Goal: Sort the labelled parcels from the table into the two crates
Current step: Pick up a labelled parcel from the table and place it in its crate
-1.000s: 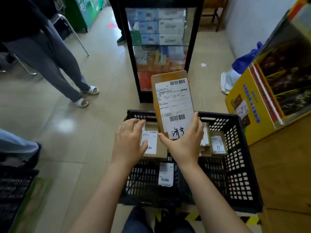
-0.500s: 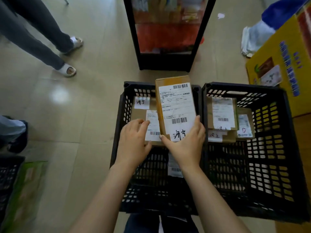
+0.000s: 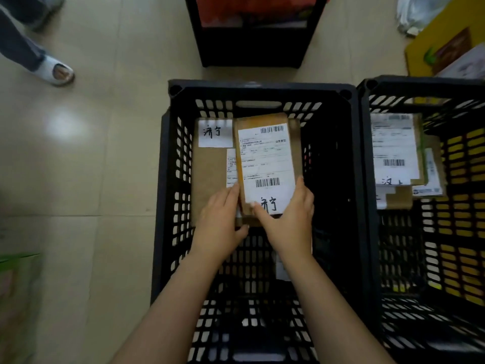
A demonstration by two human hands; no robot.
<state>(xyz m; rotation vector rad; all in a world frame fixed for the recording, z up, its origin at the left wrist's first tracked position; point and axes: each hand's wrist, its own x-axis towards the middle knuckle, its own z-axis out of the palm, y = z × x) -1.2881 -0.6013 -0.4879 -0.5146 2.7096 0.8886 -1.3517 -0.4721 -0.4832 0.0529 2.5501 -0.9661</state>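
Observation:
A small brown parcel (image 3: 265,158) with a white shipping label and handwritten characters is low inside the left black crate (image 3: 257,88), over a larger brown parcel (image 3: 210,174) lying there. My right hand (image 3: 286,219) grips its near end, thumb on the label. My left hand (image 3: 217,224) touches its left near edge with straight fingers. The right black crate (image 3: 367,153) holds several labelled parcels (image 3: 393,151).
A black-framed display cabinet (image 3: 252,48) stands on the tiled floor just beyond the crates. A yellow carton (image 3: 443,51) sits at the upper right. A person's foot in a white sandal (image 3: 56,72) is at the upper left.
The view has tilted down over the crates. Both hands have lowered the small parcel from above the crates into the left one, onto the larger parcel.

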